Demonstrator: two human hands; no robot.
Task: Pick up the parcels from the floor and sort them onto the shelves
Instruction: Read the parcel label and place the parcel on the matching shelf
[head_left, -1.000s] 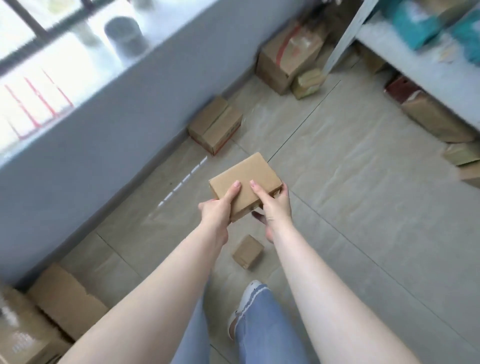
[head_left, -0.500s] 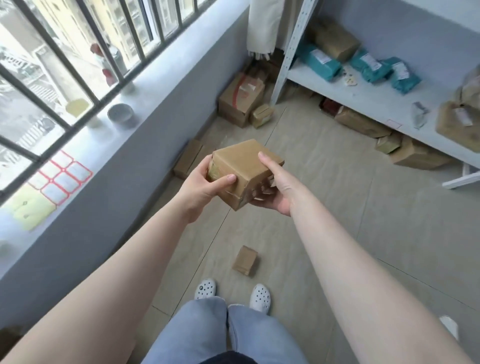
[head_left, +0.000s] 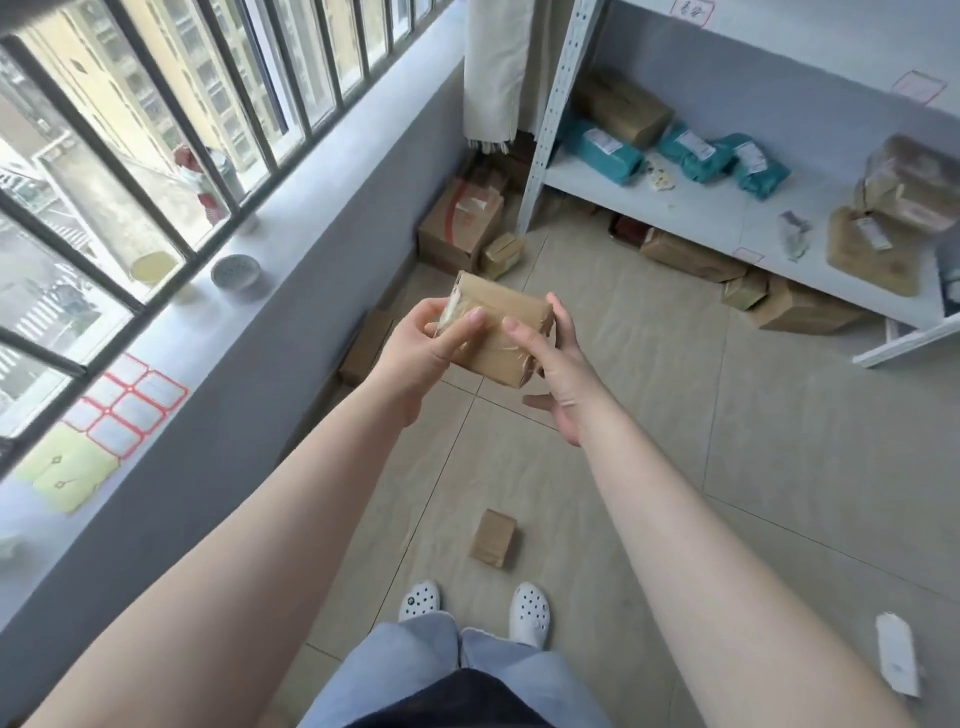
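Cardboard parcel, brown and wrapped in clear tape, is being held up in the air over the tiled floor, roughly level with the window ledge. The left hand is gripping its left end, thumb lying across the taped face, while the right hand is clasping the right end with its thumb on top and fingers curled underneath.

Down on the floor, a small brown box is lying just ahead of the person's white perforated clogs. Another flat box is sitting against the foot of the grey wall, partly hidden behind the left hand. Further off in the corner, a bigger carton with red tape is standing with a little box leaning beside it.

Along the right side, a white metal shelf is carrying teal mailer bags, brown parcels near its front edge and another brown box at the back. More cartons are resting on the floor under that shelf.

To the left, the grey window ledge is holding a small round bowl, a sheet of red-bordered labels and a pale green cloth. Black bars are running across the window above it. A white slip is lying on the floor near the lower right.
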